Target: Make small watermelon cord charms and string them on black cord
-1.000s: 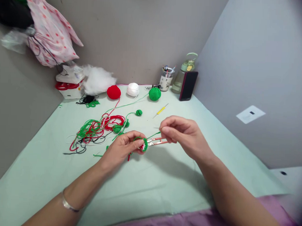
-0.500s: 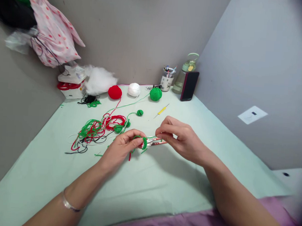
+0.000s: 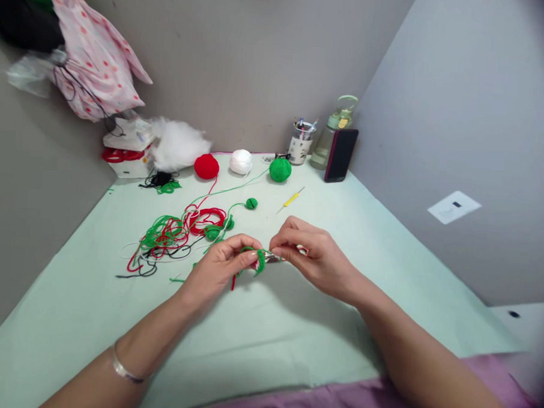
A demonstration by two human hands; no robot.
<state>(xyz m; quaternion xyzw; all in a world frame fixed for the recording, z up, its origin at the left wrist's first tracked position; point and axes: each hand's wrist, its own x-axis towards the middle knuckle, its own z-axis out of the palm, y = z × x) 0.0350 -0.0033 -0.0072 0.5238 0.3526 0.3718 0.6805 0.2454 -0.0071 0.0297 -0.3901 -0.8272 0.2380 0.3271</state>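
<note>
My left hand (image 3: 219, 263) pinches a small crocheted piece (image 3: 261, 263), green at its edge with some white and red, between thumb and fingers. My right hand (image 3: 317, 254) is closed just to the right of it, thumb and forefinger together on a green yarn strand. Whether a needle is in those fingertips too is too small to tell. Below the right fingertips lies a pair of metal snips (image 3: 273, 259) with reddish handles, mostly hidden by the hand. A short red yarn end (image 3: 233, 282) hangs below the left hand.
Tangled yarn (image 3: 165, 235) and small green crocheted balls (image 3: 213, 232) lie left of my hands. Farther back are red (image 3: 206, 166), white (image 3: 241, 162) and green (image 3: 280, 170) yarn balls, a yellow-handled crochet hook (image 3: 291, 199), a pen cup (image 3: 300, 146), a bottle (image 3: 324, 146) and a phone (image 3: 341, 156).
My right hand has moved left, close to the crocheted piece, and the green strand between the hands has shortened. The left hand stays almost in place.
</note>
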